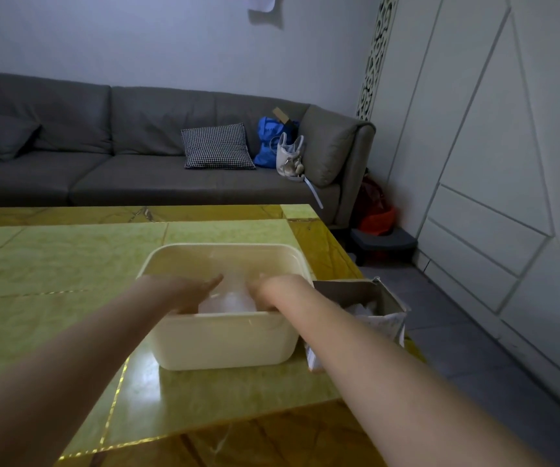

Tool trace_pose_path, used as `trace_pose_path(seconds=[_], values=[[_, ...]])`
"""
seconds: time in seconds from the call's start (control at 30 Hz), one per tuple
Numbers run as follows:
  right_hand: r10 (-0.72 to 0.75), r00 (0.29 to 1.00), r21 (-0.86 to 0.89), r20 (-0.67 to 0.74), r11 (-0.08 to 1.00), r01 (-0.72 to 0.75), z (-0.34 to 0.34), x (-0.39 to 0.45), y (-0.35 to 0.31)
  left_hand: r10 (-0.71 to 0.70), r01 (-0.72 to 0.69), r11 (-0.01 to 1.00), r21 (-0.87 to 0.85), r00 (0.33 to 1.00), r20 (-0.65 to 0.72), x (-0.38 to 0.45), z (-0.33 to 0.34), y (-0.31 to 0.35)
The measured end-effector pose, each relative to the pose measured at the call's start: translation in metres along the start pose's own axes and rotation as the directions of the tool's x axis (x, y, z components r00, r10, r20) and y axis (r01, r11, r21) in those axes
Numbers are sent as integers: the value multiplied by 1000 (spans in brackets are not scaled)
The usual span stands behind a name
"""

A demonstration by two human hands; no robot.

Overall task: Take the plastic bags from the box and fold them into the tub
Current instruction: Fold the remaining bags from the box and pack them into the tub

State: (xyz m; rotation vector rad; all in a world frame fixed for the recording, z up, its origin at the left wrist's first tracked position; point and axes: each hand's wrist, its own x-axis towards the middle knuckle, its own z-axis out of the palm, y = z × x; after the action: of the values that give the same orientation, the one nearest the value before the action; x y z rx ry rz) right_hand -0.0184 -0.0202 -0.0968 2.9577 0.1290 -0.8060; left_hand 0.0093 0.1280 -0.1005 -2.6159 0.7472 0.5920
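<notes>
A cream plastic tub [224,345] stands on the table in front of me. Both my hands reach down into it. A clear, folded plastic bag [228,298] lies inside between them. My left hand [187,291] lies on the bag's left side with the thumb stretched out. My right hand [268,291] touches the bag's right side, and its fingers are hidden below the tub's near wall. Right of the tub stands an open cardboard box [366,291] with crumpled plastic bags [363,310] in it.
The table [52,271] is yellow-green and glossy, and the box stands near its right edge. Beyond the table is a grey sofa [120,170] with a checked cushion, a blue bag and a white bag. Grey floor and white panelling lie to the right.
</notes>
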Motion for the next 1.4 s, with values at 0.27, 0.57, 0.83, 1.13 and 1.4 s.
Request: trace_pose_path(seconds=[0.27,0.57,0.83,1.13,1.4], values=[[-1,1000,-59,-16,998,0,-13,-26,8,-155,89,910,-406,979,-133,-29,-28,-19],[53,896,337,-440,935,111,-37,-84,67,40,-270,926,-264,766,-642,-42,-62,43],[149,980,345,-130,934,-96,13,-92,106,337,-438,897,-60,766,-547,-35,-68,119],[123,964,376,-236,926,-26,10,-94,113,329,-343,938,56,822,-466,-29,-69,133],[433,572,676,-696,665,319,-26,-110,125,231,-445,861,-245,772,-592,-38,-66,132]])
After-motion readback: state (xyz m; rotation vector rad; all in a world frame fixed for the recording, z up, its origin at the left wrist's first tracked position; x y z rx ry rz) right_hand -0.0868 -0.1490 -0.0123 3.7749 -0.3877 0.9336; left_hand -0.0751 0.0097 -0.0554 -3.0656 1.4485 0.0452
